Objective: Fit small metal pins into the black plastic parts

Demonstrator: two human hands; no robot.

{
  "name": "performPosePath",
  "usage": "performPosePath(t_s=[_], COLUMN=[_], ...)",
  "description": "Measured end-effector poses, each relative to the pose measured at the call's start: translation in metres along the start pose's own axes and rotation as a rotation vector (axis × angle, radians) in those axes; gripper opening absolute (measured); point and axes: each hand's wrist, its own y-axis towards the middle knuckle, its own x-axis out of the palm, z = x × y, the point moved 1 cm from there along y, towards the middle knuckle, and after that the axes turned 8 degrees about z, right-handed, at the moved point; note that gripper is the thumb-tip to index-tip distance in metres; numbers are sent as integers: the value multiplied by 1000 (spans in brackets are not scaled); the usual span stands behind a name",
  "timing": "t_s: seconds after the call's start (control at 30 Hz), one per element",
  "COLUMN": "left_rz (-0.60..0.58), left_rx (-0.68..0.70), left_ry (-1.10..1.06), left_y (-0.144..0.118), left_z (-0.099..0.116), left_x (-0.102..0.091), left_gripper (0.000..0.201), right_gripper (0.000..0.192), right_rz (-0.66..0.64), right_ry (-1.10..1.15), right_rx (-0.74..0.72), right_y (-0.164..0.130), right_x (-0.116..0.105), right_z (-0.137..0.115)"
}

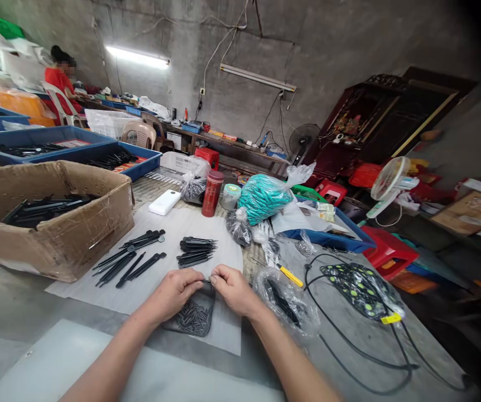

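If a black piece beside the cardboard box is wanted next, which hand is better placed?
Probably the left hand: it is nearer those black pieces, while the right hand is farther across. Both seem to pinch a thin dark piece, so neither looks free.

The grey table (336,318) carried a white sheet (171,226) — from its middle, a cardboard box (90,234) sat at ten o'clock, a bag of teal pieces (262,200) at two, and a black cable (410,367) toward three.

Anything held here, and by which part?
The left hand and right hand seem to pinch a small dark piece between them; which part each grips cannot be told.
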Motion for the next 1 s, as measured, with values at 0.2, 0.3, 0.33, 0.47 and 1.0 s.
performPosePath(t_s=[0.2, 0.3, 0.33, 0.47, 1.0], left_rz=[0, 51, 70, 60, -158], left_rx=[-39, -87, -99, -111, 87], left_ry=[52, 101, 128, 297, 661], left_y=[-1, 4, 8, 34, 102], left_z=[3, 5, 6, 4, -32], left_x=[1, -8, -12, -25, 14], left_gripper=[20, 21, 22, 24, 24], right_gripper=[19, 26, 27, 29, 28], right_rz=[125, 151, 156, 185, 209], right_ry=[103, 264, 307, 371, 249], right_rx=[54, 123, 136, 117, 21], right_y=[-3, -3, -3, -5, -11], right_x=[13, 21, 23, 30, 33], right_z=[11, 21, 24, 34, 37])
